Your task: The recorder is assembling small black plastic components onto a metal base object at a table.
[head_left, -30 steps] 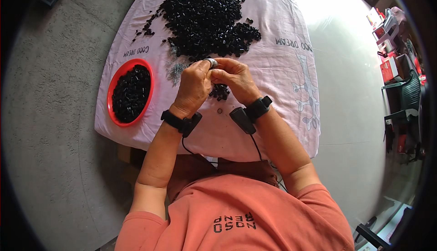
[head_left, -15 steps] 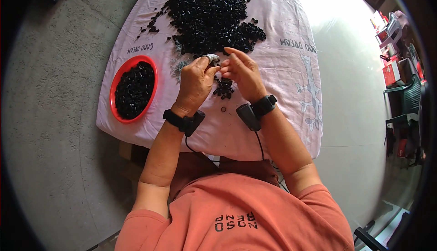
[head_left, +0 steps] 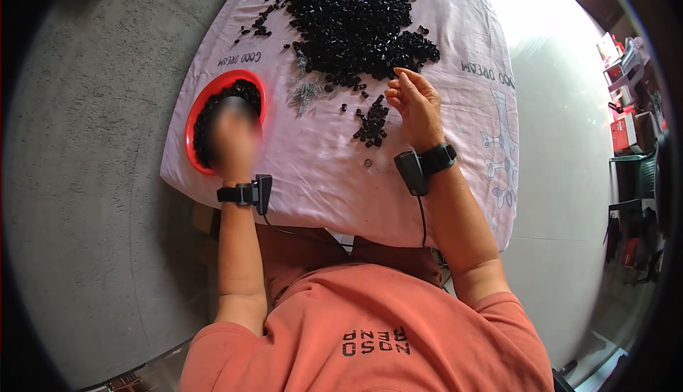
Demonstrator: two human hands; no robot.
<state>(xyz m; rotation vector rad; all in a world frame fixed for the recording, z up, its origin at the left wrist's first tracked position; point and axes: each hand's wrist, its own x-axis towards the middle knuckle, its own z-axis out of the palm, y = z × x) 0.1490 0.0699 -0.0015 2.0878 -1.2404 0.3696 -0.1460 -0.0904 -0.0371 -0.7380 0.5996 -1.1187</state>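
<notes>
Your left hand (head_left: 235,136) is over the red bowl (head_left: 189,132) by the table's (head_left: 320,178) left edge, too blurred to tell its fingers' state. Your right hand (head_left: 417,104) has its fingers loosely bent, close together, beside the black pile (head_left: 356,25) toward the far edge; any pinch cannot be told. A small cluster (head_left: 372,122) lies nearer the near edge.

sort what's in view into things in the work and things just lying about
In the work:
Red bowl of black pieces, blurred left hand over it
Large black pile, right hand at its edge
Small black cluster

Lying about:
Green chair
Red box
</notes>
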